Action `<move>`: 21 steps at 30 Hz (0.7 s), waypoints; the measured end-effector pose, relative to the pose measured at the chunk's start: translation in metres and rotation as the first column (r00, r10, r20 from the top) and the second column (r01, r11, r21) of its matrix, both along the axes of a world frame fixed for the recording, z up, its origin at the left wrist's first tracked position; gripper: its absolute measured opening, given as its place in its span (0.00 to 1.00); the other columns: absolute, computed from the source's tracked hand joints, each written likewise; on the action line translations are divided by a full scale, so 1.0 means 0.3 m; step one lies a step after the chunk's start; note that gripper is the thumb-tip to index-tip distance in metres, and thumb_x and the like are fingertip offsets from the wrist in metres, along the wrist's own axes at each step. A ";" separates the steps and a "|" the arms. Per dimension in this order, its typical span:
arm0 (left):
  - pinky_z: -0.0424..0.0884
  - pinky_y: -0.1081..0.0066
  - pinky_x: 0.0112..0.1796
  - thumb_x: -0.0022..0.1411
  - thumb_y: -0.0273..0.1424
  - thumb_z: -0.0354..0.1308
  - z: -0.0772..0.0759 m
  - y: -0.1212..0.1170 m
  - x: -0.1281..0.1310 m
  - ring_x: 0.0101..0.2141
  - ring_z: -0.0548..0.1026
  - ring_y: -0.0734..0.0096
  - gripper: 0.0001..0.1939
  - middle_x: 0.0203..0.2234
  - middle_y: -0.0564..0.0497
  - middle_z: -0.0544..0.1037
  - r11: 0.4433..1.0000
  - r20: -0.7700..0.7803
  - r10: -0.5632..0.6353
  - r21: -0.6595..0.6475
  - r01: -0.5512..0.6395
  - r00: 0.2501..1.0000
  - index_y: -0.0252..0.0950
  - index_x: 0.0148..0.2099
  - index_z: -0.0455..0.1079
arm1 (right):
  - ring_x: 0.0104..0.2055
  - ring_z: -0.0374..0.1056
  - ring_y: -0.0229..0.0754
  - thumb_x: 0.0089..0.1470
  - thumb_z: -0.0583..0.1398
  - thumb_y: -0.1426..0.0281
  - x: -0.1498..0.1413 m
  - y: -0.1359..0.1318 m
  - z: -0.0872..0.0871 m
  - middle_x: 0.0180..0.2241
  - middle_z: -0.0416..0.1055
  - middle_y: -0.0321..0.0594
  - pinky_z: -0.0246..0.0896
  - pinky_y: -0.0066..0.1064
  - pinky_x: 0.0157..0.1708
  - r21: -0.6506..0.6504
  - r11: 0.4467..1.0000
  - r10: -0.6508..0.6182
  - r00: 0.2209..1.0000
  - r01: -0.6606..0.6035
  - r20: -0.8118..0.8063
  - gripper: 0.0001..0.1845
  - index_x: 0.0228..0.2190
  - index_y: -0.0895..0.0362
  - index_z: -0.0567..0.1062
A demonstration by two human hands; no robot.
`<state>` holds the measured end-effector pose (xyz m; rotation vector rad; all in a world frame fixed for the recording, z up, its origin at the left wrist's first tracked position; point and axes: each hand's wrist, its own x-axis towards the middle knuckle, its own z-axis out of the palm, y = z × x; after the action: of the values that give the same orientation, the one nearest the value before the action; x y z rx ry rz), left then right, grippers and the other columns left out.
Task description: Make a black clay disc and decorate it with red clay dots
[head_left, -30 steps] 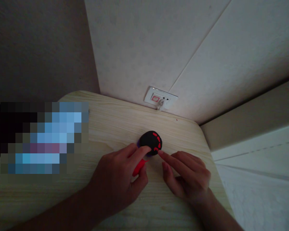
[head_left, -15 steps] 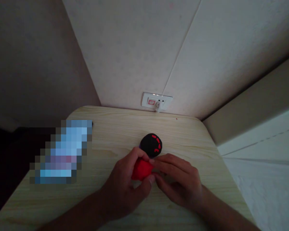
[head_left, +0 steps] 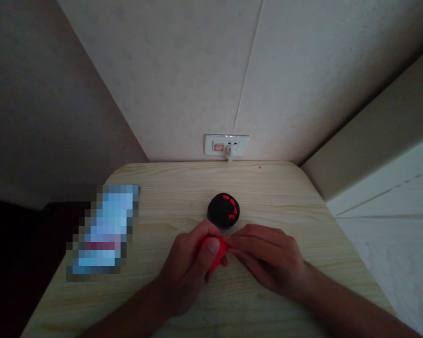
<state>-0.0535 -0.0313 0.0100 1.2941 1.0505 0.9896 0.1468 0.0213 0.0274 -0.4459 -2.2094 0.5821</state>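
Observation:
A black lump of clay (head_left: 223, 210) with small red pieces stuck along its right side sits on a pale wooden table (head_left: 162, 206), over a thin purple base. Just in front of it my left hand (head_left: 192, 270) is curled round a red lump of clay (head_left: 215, 251), thumb pressed on top. My right hand (head_left: 268, 260) meets it from the right, with its fingertips pinching the same red lump. Both hands rest low over the tabletop.
A blurred-out flat object (head_left: 104, 230) lies on the table's left side. A white wall socket (head_left: 226, 144) with a plug in it sits on the wall behind the table. A white ledge (head_left: 384, 188) runs along the right.
My right hand has moved from beside the black lump onto the red lump held in my left hand. Both hands drew back a little toward me. The view has tilted.

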 end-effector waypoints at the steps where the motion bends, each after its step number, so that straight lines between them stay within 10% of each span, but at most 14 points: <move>1: 0.63 0.75 0.20 0.74 0.47 0.45 0.001 0.000 -0.001 0.19 0.67 0.76 0.21 0.25 0.51 0.76 1.000 -0.021 -0.001 0.008 0.001 1.000 0.36 0.40 0.68 | 0.34 0.76 0.42 0.60 0.63 0.80 -0.001 -0.003 0.000 0.35 0.81 0.48 0.76 0.30 0.35 0.027 1.000 -0.007 1.000 0.007 0.012 0.08 0.42 0.65 0.79; 8: 0.64 0.76 0.22 0.74 0.44 0.47 0.005 -0.003 0.002 0.19 0.69 0.77 0.18 0.24 0.54 0.76 0.999 -0.099 0.014 0.037 -0.010 0.995 0.37 0.38 0.68 | 0.29 0.74 0.40 0.56 0.65 0.80 -0.011 -0.024 -0.013 0.31 0.80 0.42 0.71 0.30 0.30 0.137 0.985 -0.114 0.993 0.109 0.030 0.07 0.39 0.62 0.77; 21: 0.64 0.74 0.22 0.74 0.45 0.46 0.005 0.005 -0.003 0.20 0.69 0.75 0.20 0.22 0.54 0.75 0.998 -0.115 0.041 0.050 -0.036 0.992 0.37 0.36 0.68 | 0.35 0.77 0.41 0.61 0.63 0.78 -0.013 -0.011 -0.005 0.35 0.82 0.47 0.75 0.29 0.36 -0.132 0.991 0.000 1.000 -0.002 -0.013 0.07 0.41 0.61 0.80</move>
<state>-0.0545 -0.0300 0.0116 1.3888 1.1503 0.9832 0.1428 0.0180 0.0258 -0.5076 -2.1666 0.7325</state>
